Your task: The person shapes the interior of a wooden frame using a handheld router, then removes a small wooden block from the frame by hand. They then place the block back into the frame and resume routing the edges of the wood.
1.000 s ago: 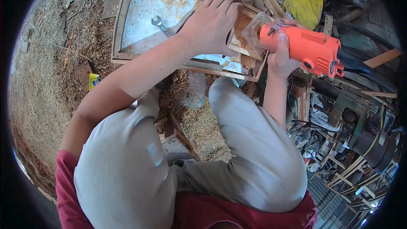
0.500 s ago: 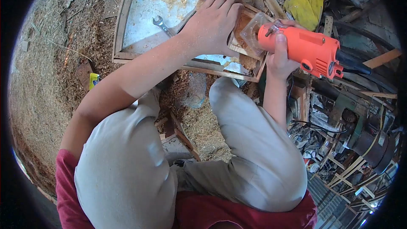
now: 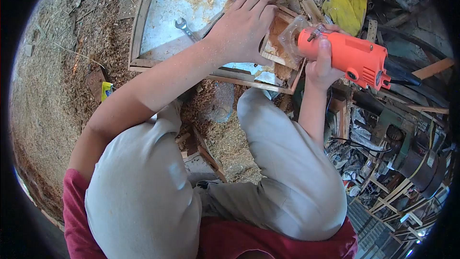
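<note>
My right hand point(image 3: 326, 60) is wrapped round an orange power tool point(image 3: 357, 57) with a clear plastic base point(image 3: 291, 38). The tool's base end is over the right edge of a small wooden piece point(image 3: 277, 43) dusted with brown sawdust. On that piece's left side lies my left hand point(image 3: 247, 26), its fingers pressed together around the edge, thumb side toward me. Beneath both is a wooden frame point(image 3: 136, 29) with a pale panel point(image 3: 165, 7). A metal wrench point(image 3: 184, 27) rests on the panel, left of my left hand.
Wood shavings point(image 3: 62, 91) cover the ground at left, with a yellow packet point(image 3: 106, 90) there. A yellow cloth point(image 3: 345, 9) lies at the upper right. Machinery point(image 3: 417, 163), cables and wood scraps fill the right side. My bent knees are below the frame.
The orange tool and my right hand have shifted slightly right, and more of the small wooden piece's top shows. My left hand has hardly moved.
</note>
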{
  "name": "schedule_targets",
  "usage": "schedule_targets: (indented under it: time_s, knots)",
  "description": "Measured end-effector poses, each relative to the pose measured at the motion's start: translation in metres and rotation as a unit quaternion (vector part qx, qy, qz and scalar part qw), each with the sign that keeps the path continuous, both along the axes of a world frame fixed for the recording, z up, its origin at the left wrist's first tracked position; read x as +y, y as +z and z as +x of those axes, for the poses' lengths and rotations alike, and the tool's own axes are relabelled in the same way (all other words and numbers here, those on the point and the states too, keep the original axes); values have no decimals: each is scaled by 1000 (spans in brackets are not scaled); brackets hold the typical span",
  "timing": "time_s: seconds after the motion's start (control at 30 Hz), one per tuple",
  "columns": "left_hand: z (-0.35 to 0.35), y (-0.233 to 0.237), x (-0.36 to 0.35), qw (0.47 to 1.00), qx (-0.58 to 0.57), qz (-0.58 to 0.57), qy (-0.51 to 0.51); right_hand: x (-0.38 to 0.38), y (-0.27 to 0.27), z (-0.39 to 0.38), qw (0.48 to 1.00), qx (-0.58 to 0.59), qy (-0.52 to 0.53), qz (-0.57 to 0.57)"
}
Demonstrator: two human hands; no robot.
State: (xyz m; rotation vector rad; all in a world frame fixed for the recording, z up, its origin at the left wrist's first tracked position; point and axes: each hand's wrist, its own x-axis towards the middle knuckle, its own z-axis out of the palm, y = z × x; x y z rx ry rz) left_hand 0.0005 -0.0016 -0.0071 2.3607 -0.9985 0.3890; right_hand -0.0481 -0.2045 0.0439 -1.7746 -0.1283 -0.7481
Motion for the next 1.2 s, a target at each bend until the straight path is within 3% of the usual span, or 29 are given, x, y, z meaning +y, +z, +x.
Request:
schedule_targets:
  time_s: [0.27,0.37,0.47,0.97,1.2]
  knots:
    - [-1,1,-1,1000,7,7,7,7,4,-2,1000,12,2,13]
    - [-2,3,-2,1000,11,0,15,8,-3,-4,998,-24,55,29]
    - [-2,2,-1,1000,13,-10,7,0,-7,-3,998,-18,50,-27]
    - [-1,0,-1,1000,2,-22,7,-3,-1,1,1000,3,-18,23]
    - [-1,1,-2,1000,6,0,14,11,3,-3,999,12,10,-44]
